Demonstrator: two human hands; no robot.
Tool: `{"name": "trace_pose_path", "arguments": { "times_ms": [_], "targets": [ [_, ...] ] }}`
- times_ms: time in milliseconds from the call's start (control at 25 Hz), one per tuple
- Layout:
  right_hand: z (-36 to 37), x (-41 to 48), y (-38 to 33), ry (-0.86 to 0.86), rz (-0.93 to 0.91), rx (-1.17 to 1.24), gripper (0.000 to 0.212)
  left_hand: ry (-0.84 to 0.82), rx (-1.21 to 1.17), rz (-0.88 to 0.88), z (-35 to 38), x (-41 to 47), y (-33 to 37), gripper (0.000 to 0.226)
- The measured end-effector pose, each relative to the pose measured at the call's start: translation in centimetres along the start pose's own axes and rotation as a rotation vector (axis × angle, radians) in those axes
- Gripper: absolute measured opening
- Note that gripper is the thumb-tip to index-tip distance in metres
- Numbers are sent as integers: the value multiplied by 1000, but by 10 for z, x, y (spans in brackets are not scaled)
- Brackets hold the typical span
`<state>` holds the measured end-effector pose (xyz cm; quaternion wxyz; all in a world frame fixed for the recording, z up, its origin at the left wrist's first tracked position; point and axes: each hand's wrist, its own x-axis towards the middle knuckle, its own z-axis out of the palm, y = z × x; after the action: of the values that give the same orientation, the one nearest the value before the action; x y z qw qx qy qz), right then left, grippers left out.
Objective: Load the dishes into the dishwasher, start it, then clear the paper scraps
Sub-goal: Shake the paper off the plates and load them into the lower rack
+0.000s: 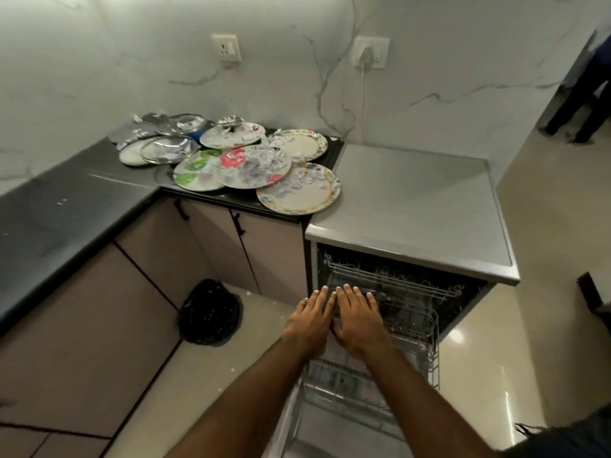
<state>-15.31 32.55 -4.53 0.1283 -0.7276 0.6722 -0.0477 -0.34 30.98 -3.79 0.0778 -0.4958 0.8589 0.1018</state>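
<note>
Several plates lie overlapping on the black counter: a cream floral plate at the front, a red-flowered plate, a green-leafed plate, and steel plates behind. Torn paper scraps lie on them. The dishwasher stands open with its wire racks pulled out. My left hand and my right hand are side by side, flat, fingers straight, over the front of the upper rack. Neither holds anything.
A black bin bag sits on the floor by the cabinet corner. White bits dot the floor tiles. A plug and cable hang on the marble wall. A person's legs stand in the doorway at far right.
</note>
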Motion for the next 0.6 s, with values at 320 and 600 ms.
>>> {"name": "trace_pose_path", "arguments": {
  "times_ms": [320,600],
  "targets": [
    [-44,29,-115,26,-135,-56,91,89,8,-147,-68,-70,-87,98],
    [-31,89,-218,26,-170,-109,82,114,-6,-216,-90,-100,-219,101]
  ]
}}
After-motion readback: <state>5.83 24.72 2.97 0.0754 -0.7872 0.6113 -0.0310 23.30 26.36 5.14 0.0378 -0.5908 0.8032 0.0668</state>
